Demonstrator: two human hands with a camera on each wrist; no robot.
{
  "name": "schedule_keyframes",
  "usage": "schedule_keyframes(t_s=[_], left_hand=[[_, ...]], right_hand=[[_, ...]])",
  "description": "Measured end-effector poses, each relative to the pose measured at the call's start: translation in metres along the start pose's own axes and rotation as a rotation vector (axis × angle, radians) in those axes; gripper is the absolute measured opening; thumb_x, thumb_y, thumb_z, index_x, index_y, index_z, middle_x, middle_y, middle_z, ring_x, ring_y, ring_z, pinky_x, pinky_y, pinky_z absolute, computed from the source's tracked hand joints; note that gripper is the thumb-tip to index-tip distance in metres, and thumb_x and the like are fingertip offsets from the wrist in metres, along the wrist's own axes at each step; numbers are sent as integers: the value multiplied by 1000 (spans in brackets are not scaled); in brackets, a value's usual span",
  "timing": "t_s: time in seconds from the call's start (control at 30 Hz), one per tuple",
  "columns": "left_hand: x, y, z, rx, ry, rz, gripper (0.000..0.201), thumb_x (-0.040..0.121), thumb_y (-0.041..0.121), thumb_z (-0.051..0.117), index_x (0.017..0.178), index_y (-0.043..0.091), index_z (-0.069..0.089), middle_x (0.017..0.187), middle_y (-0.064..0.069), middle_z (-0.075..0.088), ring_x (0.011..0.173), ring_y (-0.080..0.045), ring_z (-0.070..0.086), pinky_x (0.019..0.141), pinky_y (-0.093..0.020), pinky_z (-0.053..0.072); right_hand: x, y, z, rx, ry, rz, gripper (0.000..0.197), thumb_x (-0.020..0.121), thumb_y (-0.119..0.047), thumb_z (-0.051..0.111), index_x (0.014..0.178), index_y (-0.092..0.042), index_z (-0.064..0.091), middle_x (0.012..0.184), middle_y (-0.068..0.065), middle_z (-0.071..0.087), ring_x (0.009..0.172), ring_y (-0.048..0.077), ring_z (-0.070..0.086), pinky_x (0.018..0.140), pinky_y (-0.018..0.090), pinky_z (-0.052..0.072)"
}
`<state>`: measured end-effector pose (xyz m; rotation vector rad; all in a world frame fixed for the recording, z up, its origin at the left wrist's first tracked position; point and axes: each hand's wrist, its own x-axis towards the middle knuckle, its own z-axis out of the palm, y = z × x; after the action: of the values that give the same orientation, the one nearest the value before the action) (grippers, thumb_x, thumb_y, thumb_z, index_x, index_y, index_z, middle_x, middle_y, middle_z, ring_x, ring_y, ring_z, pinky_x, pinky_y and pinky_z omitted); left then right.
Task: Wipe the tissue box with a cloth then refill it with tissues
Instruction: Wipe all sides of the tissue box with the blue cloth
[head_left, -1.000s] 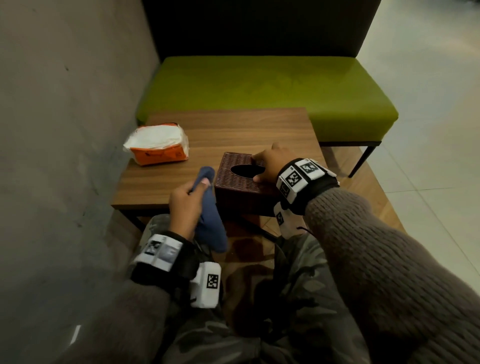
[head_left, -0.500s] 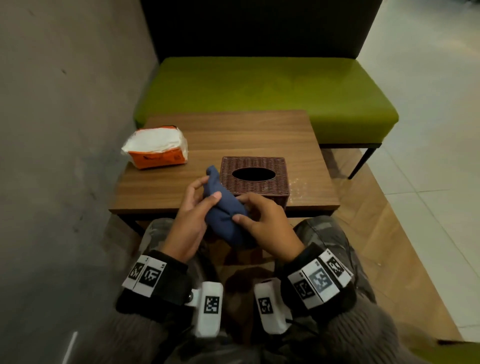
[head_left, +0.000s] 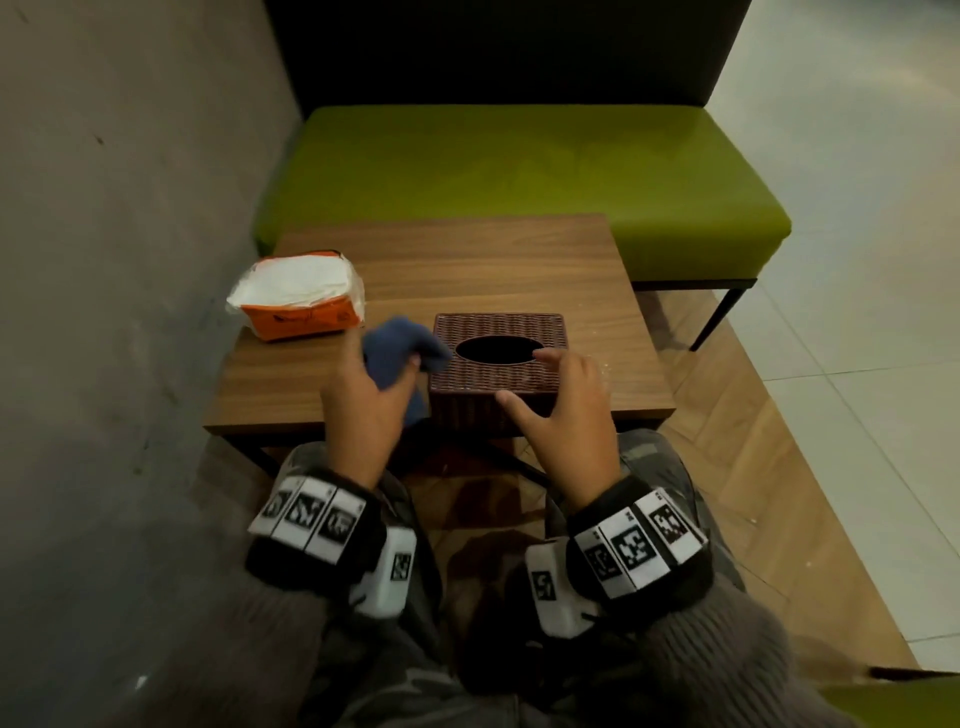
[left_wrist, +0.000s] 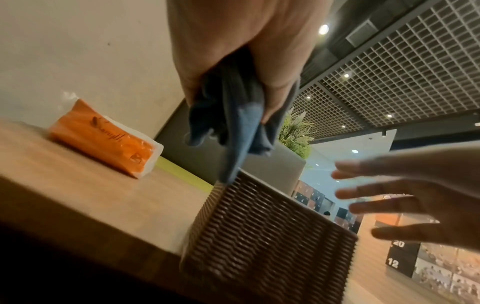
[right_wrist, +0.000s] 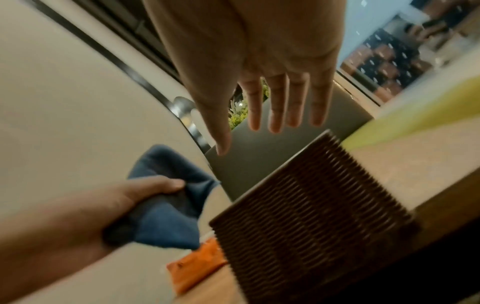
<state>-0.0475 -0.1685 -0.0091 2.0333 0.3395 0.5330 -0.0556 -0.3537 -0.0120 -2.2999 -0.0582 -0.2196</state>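
Note:
A brown woven tissue box (head_left: 498, 371) (left_wrist: 265, 232) (right_wrist: 311, 209) with an oval slot stands near the front edge of the wooden table (head_left: 498, 265). My left hand (head_left: 363, 405) (left_wrist: 233, 61) grips a bunched blue cloth (head_left: 397, 351) (left_wrist: 233, 123) (right_wrist: 166, 209) just left of the box; one corner of the cloth hangs at the box's top left edge. My right hand (head_left: 563, 410) (right_wrist: 259, 82) hovers over the box's near right corner with fingers straight and spread, holding nothing. An orange and white pack of tissues (head_left: 298, 293) (left_wrist: 103, 142) lies at the table's left.
A green bench (head_left: 519, 171) with a dark backrest stands behind the table. A grey wall (head_left: 119, 260) runs along the left. Wooden floor and pale tiles lie to the right. My knees sit under the table's front edge.
Both hands held the cloth together in front of the box; now the right hand has let go and reaches over the box, while the left carries the cloth up to the box's left side.

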Motion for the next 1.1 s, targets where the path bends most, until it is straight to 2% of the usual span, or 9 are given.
schedule_keyframes(t_s=[0.07, 0.13, 0.23, 0.33, 0.53, 0.7, 0.87, 1.0, 1.1], left_hand=[[21, 6, 7, 31, 63, 99, 38, 81, 9, 66, 116, 6, 51, 105, -17, 63, 97, -30, 60, 71, -27, 40], [31, 8, 22, 113, -139, 183, 47, 83, 6, 62, 128, 10, 48, 118, -15, 60, 108, -28, 57, 86, -32, 43], [20, -7, 42, 223, -570, 384, 43, 83, 15, 60, 125, 11, 54, 130, -10, 55, 128, -25, 44, 108, -29, 29], [15, -22, 31, 167, -620, 484, 50, 77, 39, 67, 117, 10, 60, 122, 0, 57, 125, -10, 41, 107, -21, 27], [31, -23, 32, 144, -498, 520, 31, 77, 18, 65, 104, 4, 64, 102, -10, 64, 98, -17, 54, 87, -7, 32], [9, -38, 15, 76, -581, 677, 35, 76, 14, 58, 110, 5, 62, 115, -7, 61, 113, -16, 50, 104, -20, 32], [23, -35, 5, 98, -622, 659, 33, 77, 17, 59, 107, 3, 65, 111, -13, 63, 110, -18, 52, 101, -19, 34], [0, -28, 17, 145, -654, 746, 33, 78, 20, 61, 105, 2, 66, 109, -10, 65, 108, -15, 50, 99, -23, 35], [21, -29, 11, 151, -654, 704, 35, 72, 10, 68, 107, 6, 66, 110, -9, 64, 107, -14, 51, 96, -24, 37]], right_hand=[[9, 6, 3, -139, -82, -14, 71, 85, -45, 64, 142, -12, 36, 144, 12, 38, 135, 25, 31, 110, 32, 29], [22, 6, 12, -212, -192, 5, 75, 92, -48, 52, 150, -13, 20, 157, 17, 17, 146, 30, 12, 118, 44, 18], [35, 15, 26, -379, -290, 33, 66, 100, -44, 30, 153, -12, 8, 160, 16, 0, 148, 31, -1, 119, 49, 9], [39, 22, 31, -488, -271, -39, 76, 87, -53, 0, 153, -17, 8, 161, 11, 1, 148, 30, -2, 117, 49, 4], [56, 21, 31, -509, -355, -32, 56, 103, -40, 21, 153, -24, 5, 162, 1, -4, 149, 19, -9, 117, 51, -3], [71, 23, 24, -522, -394, -13, 53, 103, -38, 20, 153, -29, 7, 162, -10, -3, 148, 11, -7, 117, 55, -2], [81, 15, 35, -464, -368, 31, 63, 96, -57, 27, 151, -29, 18, 161, -12, 1, 148, 12, -6, 112, 61, -3], [82, 8, 42, -429, -308, 12, 54, 96, -35, 35, 149, -28, 24, 160, -14, 6, 148, 9, -3, 111, 65, 6], [85, 9, 38, -396, -349, -3, 56, 92, -27, 39, 147, -28, 27, 160, -15, 8, 147, 8, -2, 111, 63, 11]])
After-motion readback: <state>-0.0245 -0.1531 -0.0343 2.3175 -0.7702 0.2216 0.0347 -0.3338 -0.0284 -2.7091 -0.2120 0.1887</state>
